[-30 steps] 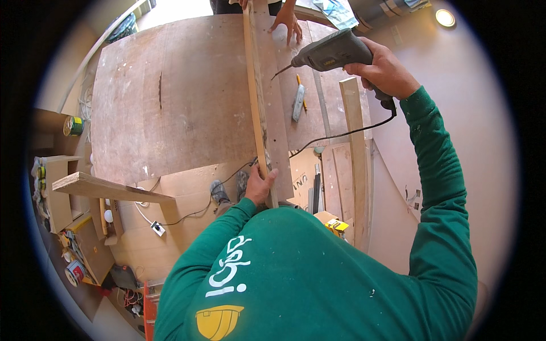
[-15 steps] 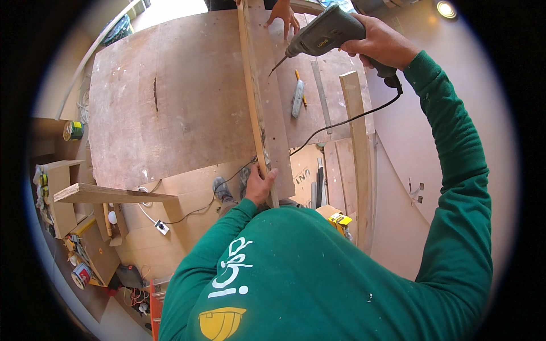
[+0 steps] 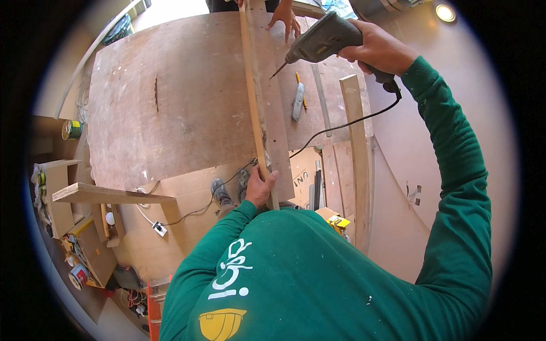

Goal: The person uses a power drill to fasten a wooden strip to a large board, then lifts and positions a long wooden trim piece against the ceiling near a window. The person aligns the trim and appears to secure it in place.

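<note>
My right hand (image 3: 382, 50) is closed round the handle of a dark corded power drill (image 3: 329, 37). Its long thin bit points down and left, the tip appearing over the reddish board (image 3: 277, 128); whether it touches cannot be told. A narrow wooden batten (image 3: 254, 96) stands along that board's left side, running from my body to the far end. Near my body, my left hand (image 3: 260, 188) grips the batten's near end, thumb on the right side. At the far end, another person's hand (image 3: 285, 21) rests fingers-down on the board.
A large plywood sheet (image 3: 187, 85) forms the work surface. Right of the board lie a grey knife-like tool (image 3: 297, 102) and a yellow pencil (image 3: 305, 103). An upright plank (image 3: 356, 125) stands farther right. The drill cord (image 3: 347, 121) crosses beneath; a power socket (image 3: 160, 228) lies on the floor.
The drill and my right hand have lowered slightly, the bit staying over the board. My left hand keeps its grip on the batten.
</note>
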`<action>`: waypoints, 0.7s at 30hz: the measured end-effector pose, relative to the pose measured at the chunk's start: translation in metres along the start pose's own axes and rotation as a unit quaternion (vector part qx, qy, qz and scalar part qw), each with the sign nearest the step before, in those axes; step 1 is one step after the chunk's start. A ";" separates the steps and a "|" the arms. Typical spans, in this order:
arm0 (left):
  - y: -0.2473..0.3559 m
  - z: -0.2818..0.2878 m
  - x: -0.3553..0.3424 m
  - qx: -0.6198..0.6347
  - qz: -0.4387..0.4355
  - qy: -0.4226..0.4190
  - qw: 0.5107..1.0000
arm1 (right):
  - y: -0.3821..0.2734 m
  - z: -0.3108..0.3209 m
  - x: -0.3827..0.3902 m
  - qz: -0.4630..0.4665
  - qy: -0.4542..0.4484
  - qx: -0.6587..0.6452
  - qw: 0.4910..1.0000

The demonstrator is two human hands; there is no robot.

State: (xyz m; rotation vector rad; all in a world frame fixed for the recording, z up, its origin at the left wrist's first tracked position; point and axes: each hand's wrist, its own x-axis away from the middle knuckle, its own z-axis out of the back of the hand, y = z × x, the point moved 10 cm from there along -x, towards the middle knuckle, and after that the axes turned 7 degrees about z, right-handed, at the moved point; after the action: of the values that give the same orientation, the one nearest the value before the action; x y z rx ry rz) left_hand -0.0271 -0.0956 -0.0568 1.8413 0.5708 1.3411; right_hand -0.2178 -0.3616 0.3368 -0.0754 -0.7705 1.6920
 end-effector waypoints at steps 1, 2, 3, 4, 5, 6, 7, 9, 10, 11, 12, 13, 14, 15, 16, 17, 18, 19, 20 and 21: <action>-0.001 0.000 0.000 0.008 -0.001 0.002 1.000 | -0.001 -0.001 0.000 0.004 0.006 0.003 1.000; -0.001 0.000 -0.001 0.005 -0.006 0.002 1.000 | -0.003 0.000 0.001 0.007 0.011 0.007 1.000; -0.001 0.000 -0.002 0.002 -0.011 0.002 1.000 | -0.004 0.001 0.001 0.010 0.017 0.011 1.000; -0.002 -0.001 -0.002 -0.001 -0.016 0.002 1.000 | -0.003 0.000 0.001 0.015 0.019 0.024 0.999; -0.001 -0.001 -0.003 -0.002 -0.016 0.002 1.000 | 0.000 0.000 -0.001 0.021 0.022 0.036 0.999; -0.001 -0.001 -0.003 -0.004 -0.016 0.002 1.000 | 0.002 0.000 -0.001 0.027 0.024 0.049 0.998; 0.000 -0.001 -0.002 -0.006 -0.015 0.001 1.000 | 0.003 -0.002 -0.002 0.018 0.020 0.051 0.998; -0.003 0.000 -0.002 -0.016 -0.004 0.002 1.000 | 0.003 -0.004 -0.004 0.003 0.010 0.056 0.998; -0.003 0.000 -0.003 -0.021 0.002 0.002 1.000 | 0.003 -0.002 -0.003 0.004 0.021 0.057 0.998; -0.010 0.001 -0.005 -0.027 -0.002 0.004 1.000 | 0.003 -0.005 -0.001 0.004 0.028 0.056 0.998; -0.015 0.001 -0.008 -0.033 -0.005 0.006 0.999 | 0.002 -0.007 0.000 0.005 0.035 0.055 0.998; -0.021 0.001 -0.010 -0.039 -0.008 0.008 0.999 | 0.000 -0.008 -0.002 0.002 0.028 0.062 0.998; -0.015 0.000 -0.007 -0.033 -0.011 0.006 0.999 | 0.001 -0.009 -0.001 -0.003 0.022 0.067 0.998; -0.009 0.000 -0.005 -0.027 -0.014 0.003 1.000 | 0.002 -0.010 0.000 -0.009 0.016 0.071 0.997; -0.004 0.000 -0.002 -0.021 -0.016 0.001 1.000 | 0.002 -0.012 0.001 -0.004 0.019 0.072 0.997; -0.006 0.000 -0.003 -0.027 -0.013 0.000 1.000 | 0.000 -0.013 0.000 0.002 0.023 0.074 0.997; -0.009 0.000 -0.004 -0.033 -0.010 -0.001 0.999 | -0.002 -0.013 0.000 0.008 0.027 0.077 0.997; -0.012 0.000 -0.005 -0.039 -0.006 -0.001 0.999 | -0.003 -0.013 0.000 0.016 0.033 0.085 0.996; -0.011 0.000 -0.005 -0.035 -0.010 -0.002 0.999 | -0.003 -0.014 -0.002 0.025 0.039 0.092 0.995; -0.011 0.000 -0.005 -0.031 -0.013 -0.002 0.999 | -0.003 -0.014 -0.003 0.033 0.044 0.100 0.993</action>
State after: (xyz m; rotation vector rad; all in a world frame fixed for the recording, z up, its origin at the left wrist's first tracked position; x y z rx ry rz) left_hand -0.0278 -0.0928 -0.0680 1.7821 0.5431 1.3229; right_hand -0.2081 -0.3581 0.3268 -0.0372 -0.5349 1.8086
